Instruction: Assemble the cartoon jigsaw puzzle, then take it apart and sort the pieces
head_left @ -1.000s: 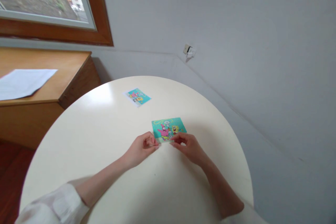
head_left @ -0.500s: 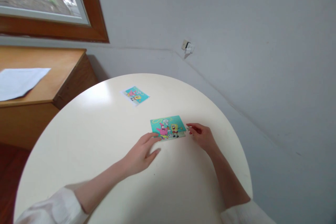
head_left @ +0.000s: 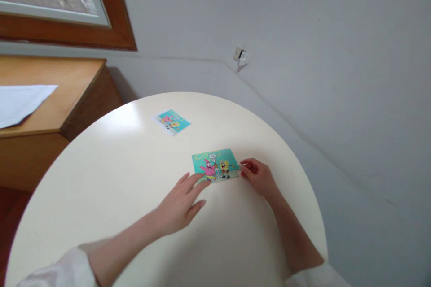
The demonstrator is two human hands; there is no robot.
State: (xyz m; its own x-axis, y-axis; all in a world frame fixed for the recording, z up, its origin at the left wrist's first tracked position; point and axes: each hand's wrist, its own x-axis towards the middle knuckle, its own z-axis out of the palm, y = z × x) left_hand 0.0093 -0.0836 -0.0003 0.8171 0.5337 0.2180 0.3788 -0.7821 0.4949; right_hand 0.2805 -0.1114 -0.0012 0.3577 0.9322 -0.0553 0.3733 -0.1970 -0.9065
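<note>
A jigsaw puzzle [head_left: 215,164] with a teal background and cartoon figures lies flat on the table. My left hand [head_left: 183,202] is open, fingers apart, the fingertips over the puzzle's lower left part near the pink figure. At the puzzle's right edge, my right hand [head_left: 257,177] pinches a small puzzle piece [head_left: 240,168] between thumb and fingers, close to the lower right corner. The fingers hide most of that piece. Farther back lies a paper picture [head_left: 173,122] with the same cartoon scene and a white border.
The round white table [head_left: 134,179] carries the puzzle and the picture. On the left stands a wooden cabinet [head_left: 81,76] with a white sheet [head_left: 23,103] on top. A socket with a white plug [head_left: 242,57] is on the wall behind.
My right hand has brought the small piece down against the puzzle's lower right corner. My left fingers have spread and shifted slightly towards the puzzle's middle.
</note>
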